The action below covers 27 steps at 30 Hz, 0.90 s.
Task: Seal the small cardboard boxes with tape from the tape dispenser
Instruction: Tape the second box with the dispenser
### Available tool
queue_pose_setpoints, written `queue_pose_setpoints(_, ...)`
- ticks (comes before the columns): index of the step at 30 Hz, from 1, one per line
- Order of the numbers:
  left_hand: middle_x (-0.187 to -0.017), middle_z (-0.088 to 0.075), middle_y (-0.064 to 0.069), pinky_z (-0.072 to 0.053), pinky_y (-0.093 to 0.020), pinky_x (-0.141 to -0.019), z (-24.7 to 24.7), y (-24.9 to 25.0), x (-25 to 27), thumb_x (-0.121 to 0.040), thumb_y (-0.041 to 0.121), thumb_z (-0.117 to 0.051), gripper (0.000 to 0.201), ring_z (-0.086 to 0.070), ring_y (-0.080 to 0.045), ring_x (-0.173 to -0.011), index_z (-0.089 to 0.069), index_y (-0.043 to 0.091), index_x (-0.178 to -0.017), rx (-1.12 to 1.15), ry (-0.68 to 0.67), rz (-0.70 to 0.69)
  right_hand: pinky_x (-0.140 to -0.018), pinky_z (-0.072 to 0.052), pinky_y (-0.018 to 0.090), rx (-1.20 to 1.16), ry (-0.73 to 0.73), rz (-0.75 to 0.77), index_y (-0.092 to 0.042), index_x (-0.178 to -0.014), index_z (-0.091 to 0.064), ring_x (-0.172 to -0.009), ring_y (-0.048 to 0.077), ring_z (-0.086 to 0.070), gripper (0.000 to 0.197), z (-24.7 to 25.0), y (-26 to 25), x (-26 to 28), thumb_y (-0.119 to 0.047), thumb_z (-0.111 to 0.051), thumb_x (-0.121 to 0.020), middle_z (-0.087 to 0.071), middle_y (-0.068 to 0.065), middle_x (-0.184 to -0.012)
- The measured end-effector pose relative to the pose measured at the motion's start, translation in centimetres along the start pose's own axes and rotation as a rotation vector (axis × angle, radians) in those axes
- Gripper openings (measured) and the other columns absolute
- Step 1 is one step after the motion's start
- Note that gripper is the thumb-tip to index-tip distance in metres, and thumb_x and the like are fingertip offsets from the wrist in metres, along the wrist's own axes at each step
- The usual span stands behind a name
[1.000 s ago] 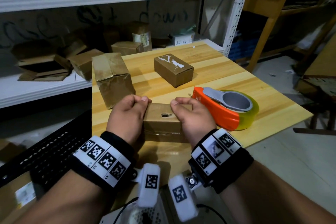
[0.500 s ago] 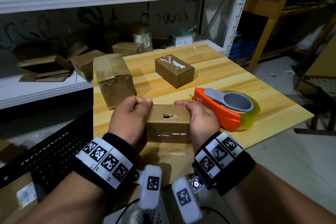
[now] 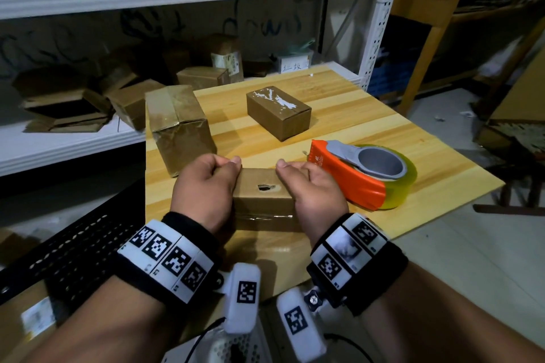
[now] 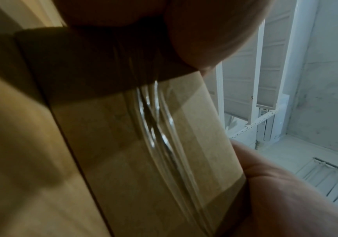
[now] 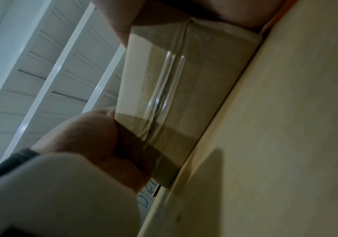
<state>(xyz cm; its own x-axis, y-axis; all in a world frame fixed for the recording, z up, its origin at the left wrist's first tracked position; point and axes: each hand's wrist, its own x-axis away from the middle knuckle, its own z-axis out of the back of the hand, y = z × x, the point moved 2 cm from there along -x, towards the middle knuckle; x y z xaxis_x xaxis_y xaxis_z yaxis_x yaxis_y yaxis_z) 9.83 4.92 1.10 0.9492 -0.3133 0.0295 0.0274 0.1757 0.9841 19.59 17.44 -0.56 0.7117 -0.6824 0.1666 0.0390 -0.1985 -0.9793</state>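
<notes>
A small cardboard box (image 3: 262, 194) with a torn hole in its top stands near the front edge of the wooden table (image 3: 383, 127). My left hand (image 3: 206, 188) grips its left end and my right hand (image 3: 309, 188) grips its right end, thumbs on top. Clear wrinkled tape runs along its near side, seen close up on the box (image 4: 143, 144) in the left wrist view and on the box (image 5: 174, 96) in the right wrist view. The orange tape dispenser (image 3: 362, 174) with a yellowish roll lies just right of my right hand.
A taller taped box (image 3: 180, 127) stands behind my left hand. Another small box (image 3: 278, 112) with white label scraps sits at mid-table. White shelving (image 3: 73, 138) behind holds several boxes. A black perforated crate (image 3: 73, 250) is at the lower left.
Both hands shifted slightly on the box ends, the right thumb sliding outward along the top. The box stayed in place on the table.
</notes>
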Motion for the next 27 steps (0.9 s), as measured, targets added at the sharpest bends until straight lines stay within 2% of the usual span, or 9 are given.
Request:
queue_pose_setpoints(7,-0.073,-0.07,-0.007,-0.052,-0.046,-0.068,0.0,-0.3,0.2,-0.101,0.036,-0.06,0.029,-0.064,-0.03,-0.071,-0.072,0.015,-0.085,0.084,-0.022,0.064,-0.09,-0.062,0.04,-0.031,0.022,-0.037,-0.019,-0.112,-0.078,-0.098,0.025,-0.075,0.025,0.4,0.0,0.1,-0.032,-0.057,-0.107,-0.078,0.006,-0.11)
queue_pose_setpoints(12,-0.079,-0.065,-0.014,-0.051,-0.045,-0.068,-0.1,0.0,0.6,-0.105,0.032,-0.055,0.031,-0.061,-0.031,-0.073,-0.072,0.013,-0.087,0.174,-0.06,0.106,-0.099,-0.058,0.037,0.007,0.072,-0.051,-0.032,-0.108,-0.079,-0.102,0.018,-0.075,0.033,0.8,0.6,0.0,-0.054,-0.055,-0.103,-0.079,-0.005,-0.112)
queue_pose_setpoints(14,-0.084,-0.064,-0.019,-0.053,-0.049,-0.071,0.0,0.3,0.7,-0.106,0.031,-0.053,0.033,-0.06,-0.034,-0.077,-0.072,0.01,-0.088,0.182,-0.059,0.094,-0.084,-0.059,0.015,0.029,0.018,-0.06,-0.032,-0.12,-0.075,-0.094,0.008,-0.071,0.036,1.2,0.2,0.1,-0.055,-0.052,-0.104,-0.074,-0.012,-0.11)
queue_pose_setpoints(15,-0.088,-0.064,-0.021,-0.055,-0.053,-0.074,0.0,0.4,0.7,-0.106,0.03,-0.052,0.033,-0.061,-0.037,-0.079,-0.073,0.012,-0.087,0.195,-0.062,0.096,-0.066,-0.051,0.002,0.052,-0.01,-0.058,-0.032,-0.126,-0.071,-0.088,-0.001,-0.064,0.035,1.4,-0.2,0.3,-0.052,-0.05,-0.106,-0.068,-0.016,-0.106)
queue_pose_setpoints(16,-0.094,-0.067,-0.024,-0.056,-0.058,-0.079,0.1,0.6,0.7,-0.105,0.029,-0.052,0.032,-0.063,-0.04,-0.082,-0.074,0.014,-0.087,0.195,-0.065,0.104,-0.053,-0.044,-0.002,0.071,-0.032,-0.057,-0.03,-0.131,-0.069,-0.084,-0.006,-0.058,0.036,1.6,-0.4,0.4,-0.048,-0.048,-0.108,-0.064,-0.017,-0.104)
queue_pose_setpoints(18,-0.109,-0.07,-0.024,-0.058,-0.05,-0.076,0.3,1.0,0.9,-0.103,0.024,-0.054,0.024,-0.065,-0.038,-0.088,-0.074,0.014,-0.094,0.194,-0.069,0.129,-0.051,-0.045,0.003,0.107,-0.054,-0.032,-0.029,-0.133,-0.069,-0.085,-0.002,-0.063,0.037,2.0,-0.6,0.5,-0.045,-0.047,-0.109,-0.068,-0.011,-0.11)
queue_pose_setpoints(21,-0.11,-0.068,-0.02,-0.051,-0.031,-0.053,0.7,1.5,1.0,-0.096,0.013,-0.057,0.02,-0.062,-0.028,-0.078,-0.071,0.011,-0.111,0.279,-0.09,0.191,-0.073,-0.056,0.021,0.152,-0.011,0.012,-0.026,-0.127,-0.072,-0.096,0.012,-0.072,0.034,1.6,-0.8,0.8,-0.041,-0.046,-0.11,-0.075,-0.002,-0.117)
queue_pose_setpoints(24,-0.112,-0.061,-0.018,-0.049,-0.029,-0.041,1.4,1.8,1.3,-0.092,0.001,-0.056,0.034,-0.059,-0.027,-0.077,-0.065,0.012,-0.123,0.306,-0.132,0.21,-0.099,-0.056,0.038,0.17,0.071,0.072,-0.025,-0.124,-0.073,-0.105,0.015,-0.07,0.032,1.8,-0.7,0.7,-0.037,-0.047,-0.11,-0.074,-0.005,-0.115)
queue_pose_setpoints(27,-0.114,-0.06,-0.015,-0.05,-0.023,-0.041,1.7,2.0,1.3,-0.094,-0.001,-0.061,0.034,-0.061,-0.025,-0.081,-0.062,0.012,-0.125,0.248,-0.15,0.209,-0.098,-0.05,0.035,0.219,0.069,0.108,-0.023,-0.121,-0.073,-0.101,0.007,-0.066,0.029,1.8,-0.8,0.8,-0.036,-0.05,-0.109,-0.071,-0.015,-0.105)
